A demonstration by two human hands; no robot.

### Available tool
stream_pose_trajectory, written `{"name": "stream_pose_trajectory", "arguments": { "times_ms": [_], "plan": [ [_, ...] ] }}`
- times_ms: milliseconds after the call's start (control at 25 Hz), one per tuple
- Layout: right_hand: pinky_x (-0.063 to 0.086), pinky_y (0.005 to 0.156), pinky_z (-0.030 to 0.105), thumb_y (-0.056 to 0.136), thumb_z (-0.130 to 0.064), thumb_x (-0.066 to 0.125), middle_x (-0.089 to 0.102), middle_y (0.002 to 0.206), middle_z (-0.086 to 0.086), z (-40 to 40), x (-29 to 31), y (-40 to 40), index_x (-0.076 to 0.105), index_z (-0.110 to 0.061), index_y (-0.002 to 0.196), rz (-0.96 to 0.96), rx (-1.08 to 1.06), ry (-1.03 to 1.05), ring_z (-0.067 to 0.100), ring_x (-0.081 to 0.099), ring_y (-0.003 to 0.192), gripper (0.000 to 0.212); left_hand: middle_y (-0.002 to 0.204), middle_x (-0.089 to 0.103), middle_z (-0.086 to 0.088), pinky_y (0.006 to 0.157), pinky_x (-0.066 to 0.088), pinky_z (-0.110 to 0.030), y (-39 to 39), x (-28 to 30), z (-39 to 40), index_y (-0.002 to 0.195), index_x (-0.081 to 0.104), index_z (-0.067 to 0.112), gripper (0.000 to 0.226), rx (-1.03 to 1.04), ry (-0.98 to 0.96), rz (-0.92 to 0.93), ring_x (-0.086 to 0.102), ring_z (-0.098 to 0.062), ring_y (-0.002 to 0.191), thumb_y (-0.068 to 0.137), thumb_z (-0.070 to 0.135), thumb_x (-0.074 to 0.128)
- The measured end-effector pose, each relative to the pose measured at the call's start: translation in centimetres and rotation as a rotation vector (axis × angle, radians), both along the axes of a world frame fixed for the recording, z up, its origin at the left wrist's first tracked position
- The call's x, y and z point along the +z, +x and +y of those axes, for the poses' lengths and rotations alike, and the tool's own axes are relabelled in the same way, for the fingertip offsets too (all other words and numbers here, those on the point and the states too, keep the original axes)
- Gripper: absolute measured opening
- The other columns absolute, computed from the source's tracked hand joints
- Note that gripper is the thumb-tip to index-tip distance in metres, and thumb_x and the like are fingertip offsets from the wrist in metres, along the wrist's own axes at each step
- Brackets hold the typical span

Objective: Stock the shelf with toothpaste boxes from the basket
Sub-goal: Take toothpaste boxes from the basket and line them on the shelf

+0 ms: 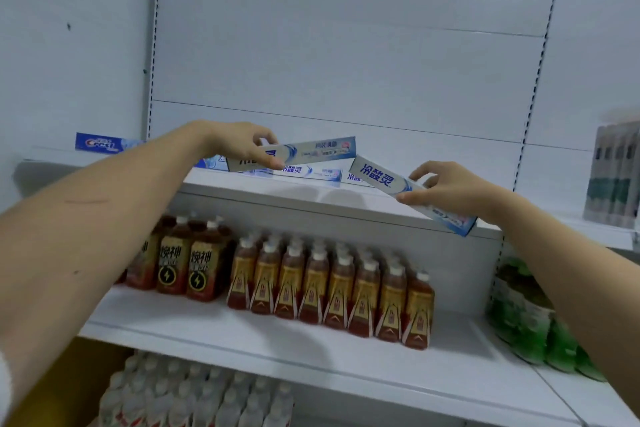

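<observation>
Two hands: both up at the top shelf (311, 199), each with its own toothpaste box.
Left hand (242, 144): I see it left of centre, thumb and fingers pinched on the left end of a white-and-blue box (311, 152); that box lies nearly level, just above the shelf.
Right hand (446, 187): right of centre, thumb below and fingers above, gripping a second box (381, 177) about its middle.
Second box: tilted, its upper end toward the frame centre, its lower end (457, 224) sticking out past the shelf's front edge.
Gap between the two held boxes: small; the ends are close, and I cannot tell if they touch.
Boxes already on the shelf: a row of the same white-and-blue boxes (311, 173) lying flat behind and below the left-hand box.
Crest box (100, 143): blue, far left on the same shelf, standing apart from the others.
Basket: I do not see it in this view.
Shelf below: brown drink bottles (329, 284) in rows; green packs (526, 322) at lower right.
Bottom of frame: clear bottles (194, 395) with white caps.
</observation>
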State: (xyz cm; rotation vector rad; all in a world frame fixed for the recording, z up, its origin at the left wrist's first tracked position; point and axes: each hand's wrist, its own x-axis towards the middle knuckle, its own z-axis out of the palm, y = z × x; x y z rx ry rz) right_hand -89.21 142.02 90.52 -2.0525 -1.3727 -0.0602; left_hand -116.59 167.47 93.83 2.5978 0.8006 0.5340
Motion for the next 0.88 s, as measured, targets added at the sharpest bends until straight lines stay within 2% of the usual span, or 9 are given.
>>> {"name": "stream_pose_trajectory", "arguments": {
  "times_ms": [120, 240, 440, 600, 720, 880],
  "plan": [
    [0.053, 0.070, 0.032, 0.074, -0.047, 0.080, 0.072, 0.093, 0.004, 1.8, 0.5, 0.8, 0.060, -0.023, 0.108, -0.053, -0.050, -0.017, 0.019, 0.068, 0.077, 0.046, 0.110, 0.063, -0.001, 0.068, 0.045, -0.028, 2.6, 0.6, 2.0, 0.119, 0.052, 0.030, 0.050, 0.013, 0.121, 0.054, 0.060, -0.017, 0.088, 0.079, 0.052, 0.073],
    [0.049, 0.067, 0.027, 0.075, -0.044, 0.079, 0.066, 0.095, -0.002, 2.9, 1.3, 2.2, 0.060, -0.021, 0.111, -0.133, -0.099, -0.047, 0.012, 0.063, 0.077, 0.047, 0.109, 0.060, 0.000, 0.069, 0.044, -0.028, 4.9, 0.8, 3.6, 0.120, 0.050, 0.032, 0.049, 0.003, 0.150, 0.066, 0.058, -0.016, 0.088, 0.081, 0.049, 0.073],
    [0.053, 0.082, 0.035, 0.072, -0.041, 0.081, 0.062, 0.106, -0.001, 5.8, 2.7, 7.5, 0.061, -0.023, 0.113, -0.205, -0.170, -0.094, 0.015, 0.062, 0.086, 0.049, 0.114, 0.060, 0.000, 0.095, 0.050, -0.041, 9.6, 0.6, 7.3, 0.119, 0.050, 0.028, 0.049, 0.024, 0.196, 0.086, 0.059, -0.021, 0.098, 0.080, 0.042, 0.077],
    [0.053, 0.084, 0.036, 0.074, -0.032, 0.081, 0.063, 0.109, 0.002, 10.0, 2.8, 11.2, 0.064, -0.022, 0.113, -0.250, -0.169, -0.151, 0.018, 0.062, 0.086, 0.045, 0.120, 0.056, 0.002, 0.095, 0.046, -0.036, 12.7, 0.3, 9.4, 0.125, 0.050, 0.027, 0.050, 0.033, 0.201, 0.155, 0.056, -0.021, 0.103, 0.083, 0.037, 0.075],
    [0.051, 0.083, 0.034, 0.075, -0.034, 0.080, 0.065, 0.106, 0.002, 14.2, 3.3, 13.6, 0.064, -0.023, 0.115, -0.267, -0.156, -0.208, 0.020, 0.062, 0.088, 0.045, 0.128, 0.050, 0.001, 0.101, 0.046, -0.040, 14.8, 0.4, 11.2, 0.132, 0.048, 0.026, 0.057, 0.073, 0.193, 0.265, 0.055, -0.024, 0.108, 0.083, 0.034, 0.075],
    [0.049, 0.082, 0.032, 0.078, -0.035, 0.076, 0.068, 0.099, 0.003, 19.1, 3.4, 15.6, 0.063, -0.022, 0.120, -0.301, -0.126, -0.286, 0.019, 0.060, 0.086, 0.046, 0.134, 0.046, 0.002, 0.098, 0.047, -0.038, 16.7, 0.6, 13.0, 0.138, 0.045, 0.029, 0.060, 0.158, 0.220, 0.383, 0.056, -0.024, 0.107, 0.085, 0.038, 0.073]
  ]
}}
